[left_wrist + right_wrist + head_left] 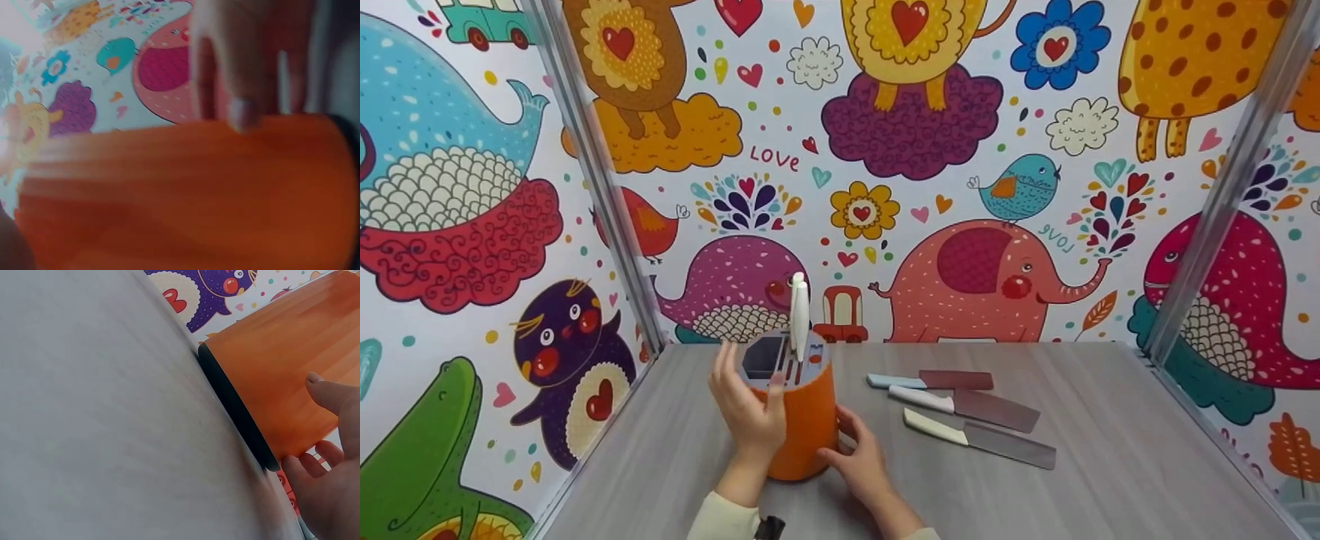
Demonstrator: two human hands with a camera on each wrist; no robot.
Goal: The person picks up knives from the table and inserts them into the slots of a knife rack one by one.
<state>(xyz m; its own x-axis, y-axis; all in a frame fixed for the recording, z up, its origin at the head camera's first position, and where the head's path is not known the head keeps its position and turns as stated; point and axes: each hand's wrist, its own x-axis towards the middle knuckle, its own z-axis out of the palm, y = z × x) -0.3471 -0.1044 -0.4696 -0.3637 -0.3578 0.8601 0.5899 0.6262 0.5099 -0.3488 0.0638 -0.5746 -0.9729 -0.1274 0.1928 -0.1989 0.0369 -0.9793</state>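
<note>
An orange cylindrical knife block (801, 431) stands upright on the table, its grey slotted top facing up. One or more white handles (799, 319) stick up out of its slots. My left hand (754, 412) holds the block's upper left side, thumb at the front near the rim. Low on the right side, my right hand (861, 457) grips it near the dark base (236, 410), with the thumb (329, 392) on the orange wall. In the left wrist view, the block's orange side fills the lower part.
To the block's right lie three broad-bladed knives on the grey wood-grain table (1117, 427): a light-blue-handled one (956, 380), a white-handled one (997, 409) and a cream-handled one (1009, 444). Cartoon-printed walls (780, 202) enclose the table at the back and sides.
</note>
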